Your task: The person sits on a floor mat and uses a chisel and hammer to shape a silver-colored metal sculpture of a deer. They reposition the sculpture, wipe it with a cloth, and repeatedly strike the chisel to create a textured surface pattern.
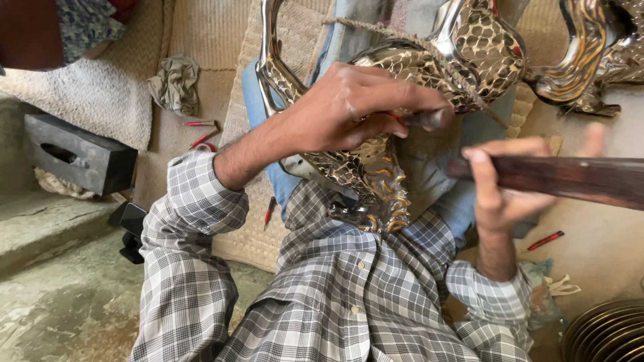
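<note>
— Left hand [349, 110] first: you had it closed around a short dark punch [429, 118], tip pressed onto the shiny embossed metal piece [376, 167] at the centre of the frame, just above your checked shirt [349, 295].

— And your right hand [500, 191]?

— At the right of the frame it was wrapped around a long dark wooden handle [570, 177]; thumb and fingers were curled about the shaft, and its head ran out of the picture.

— How would that piece have handled for you?

— By my judgement it was stiff, thin sheet metal, polished and slippery, with a scaly raised pattern and curling edges that could dent or cut. You'd have done best to hold it by its plain rim, steadied in your lap on the blue cloth [463, 201].

— Anything else around you?

— Red-handled tools [201, 124] lay on the woven mat [248, 234] at the upper left, a crumpled rag [176, 84] above them, a dark block [77, 154] at the left edge, and ribbed metal rings [607, 332] at the lower right.
</note>
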